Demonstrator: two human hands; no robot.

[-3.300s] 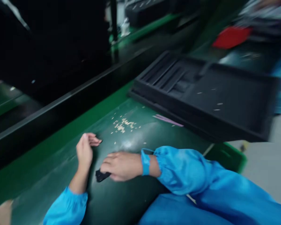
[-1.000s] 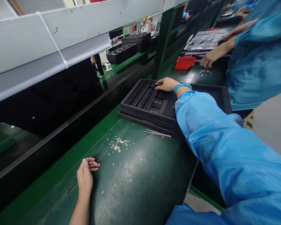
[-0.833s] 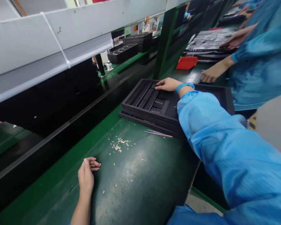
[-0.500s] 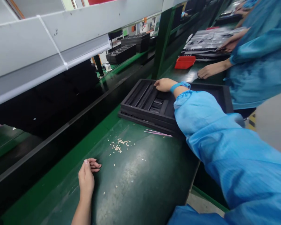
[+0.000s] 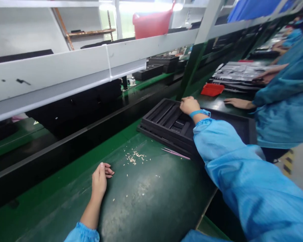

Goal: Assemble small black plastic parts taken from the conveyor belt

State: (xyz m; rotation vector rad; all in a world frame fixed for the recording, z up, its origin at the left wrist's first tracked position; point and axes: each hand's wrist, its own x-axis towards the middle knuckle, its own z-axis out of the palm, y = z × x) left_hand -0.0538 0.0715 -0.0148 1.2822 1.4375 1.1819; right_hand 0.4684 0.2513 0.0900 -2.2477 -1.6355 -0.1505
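Observation:
My right hand is at the far edge of a black foam tray, its fingers bent down and closed. Whatever the fingertips grip is hidden behind the hand. Slots run along the tray, and a row of small dark pieces sits in one compartment. The tray lies on top of another black tray. My left hand rests on its side on the green tabletop, fingers loosely apart and holding nothing. Beyond it lies a scatter of tiny pale pieces. Pink tweezers lie beside the trays.
On the right stands a co-worker in a blue smock, one hand on the bench. A red bin and a stack of printed sheets are near them. A green post rises behind the trays. A white shelf beam crosses above.
My view has tilted up, showing more of the shelf. My right hand stays at the tray's far edge, its fingers now more bent. My left hand still rests on the table.

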